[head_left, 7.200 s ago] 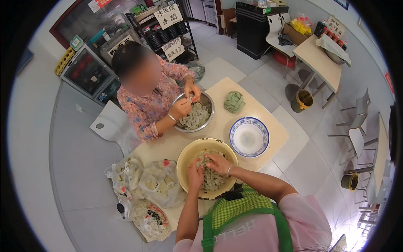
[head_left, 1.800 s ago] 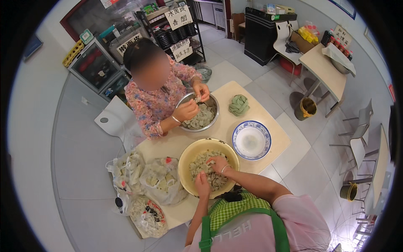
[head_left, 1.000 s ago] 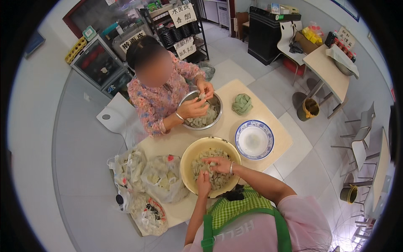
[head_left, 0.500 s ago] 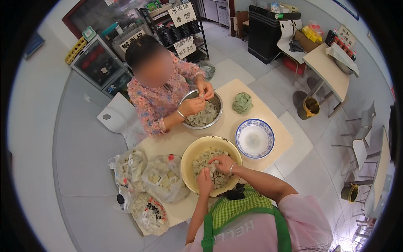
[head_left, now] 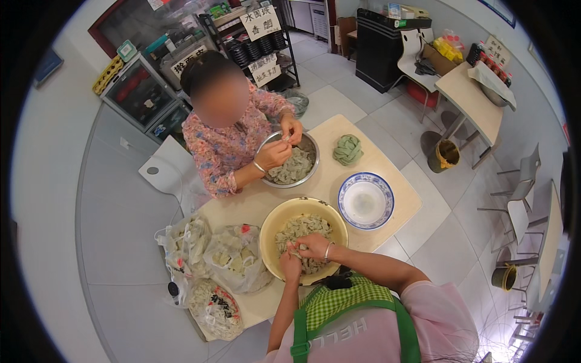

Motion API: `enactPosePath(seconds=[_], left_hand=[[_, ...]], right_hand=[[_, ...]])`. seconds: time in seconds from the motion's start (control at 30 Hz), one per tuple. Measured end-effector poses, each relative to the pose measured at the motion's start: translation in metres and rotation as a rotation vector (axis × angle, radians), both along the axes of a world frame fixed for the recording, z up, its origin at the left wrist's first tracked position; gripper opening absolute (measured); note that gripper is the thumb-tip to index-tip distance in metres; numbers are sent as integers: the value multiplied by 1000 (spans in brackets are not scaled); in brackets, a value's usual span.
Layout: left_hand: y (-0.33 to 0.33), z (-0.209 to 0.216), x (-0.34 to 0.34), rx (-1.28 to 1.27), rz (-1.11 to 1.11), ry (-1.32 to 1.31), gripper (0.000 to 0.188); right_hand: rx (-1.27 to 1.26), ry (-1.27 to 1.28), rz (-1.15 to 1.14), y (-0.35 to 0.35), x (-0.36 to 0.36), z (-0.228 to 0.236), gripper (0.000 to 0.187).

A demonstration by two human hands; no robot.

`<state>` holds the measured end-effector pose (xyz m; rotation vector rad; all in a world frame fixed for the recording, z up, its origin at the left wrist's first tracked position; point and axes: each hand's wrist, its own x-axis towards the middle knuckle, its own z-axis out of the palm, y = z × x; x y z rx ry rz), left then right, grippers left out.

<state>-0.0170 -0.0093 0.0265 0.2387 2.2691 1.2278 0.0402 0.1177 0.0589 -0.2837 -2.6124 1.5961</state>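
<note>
My left hand point(head_left: 291, 265) and my right hand point(head_left: 313, 246) meet over a yellow enamel basin point(head_left: 271, 216) with a chipped rim. Their fingers are closed in a pinch, close together, on a small soft grey-green piece that they mostly hide. Many similar torn, crumpled grey-green food pieces point(head_left: 310, 227) lie in the basin; their exact kind is unclear. Across the table, a co-worker's hands point(head_left: 283, 144) pinch something small over a steel bowl point(head_left: 315, 158) holding more such pieces.
Right of the basin stands a blue-and-white bowl point(head_left: 366, 201), with a bundled green cloth point(head_left: 348, 149) behind it. Filled plastic bags point(head_left: 238, 257) crowd the table's left side. The light wooden table point(head_left: 387, 181) has chairs and a waste bin point(head_left: 443, 156) beyond it.
My right hand has moved left and slightly down, closing in on my left hand, which has shifted a little left. The co-worker's hands remain over the steel bowl.
</note>
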Motion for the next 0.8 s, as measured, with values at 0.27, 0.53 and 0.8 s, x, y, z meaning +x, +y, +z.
enactPosePath(seconds=[0.27,0.53,0.8], left_hand=[[9,21,2,180,-54,252,46],[7,-32,-3,174,124,57,51],[2,11,2,42,-275,160,50]], right_hand=[[230,-143,-366,15,-14,-34,17],[162,-54,-18,1,-2,-18,22],[328,-297,56,0,-2,1,22]])
